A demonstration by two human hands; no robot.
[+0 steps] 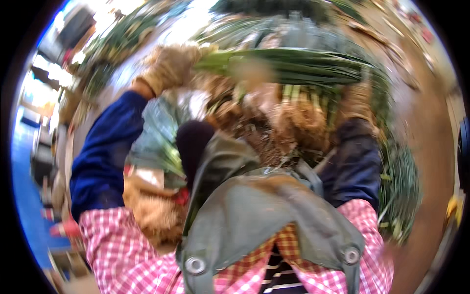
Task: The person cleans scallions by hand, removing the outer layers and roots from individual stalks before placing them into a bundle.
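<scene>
A bunch of long green onions [293, 63] lies crosswise in front of me, held up between my two gloved hands. My left hand [171, 66], in a tan work glove, is closed around its left end. At the leaf tips on the right, my right hand [357, 100], also gloved, grips the other end; its fingers are blurred and partly hidden. Below the bunch, more onions stand with shaggy brown roots [303, 120] and loose soil showing. A pale blur covers part of the held leaves.
Heaps of green onions [245, 32] lie beyond the bunch, with more leaves [401, 191] at the right. A clear plastic bag [159, 132] and a tan fibrous sack [156, 210] are left of my knees. A brown floor strip [431, 161] runs along the right.
</scene>
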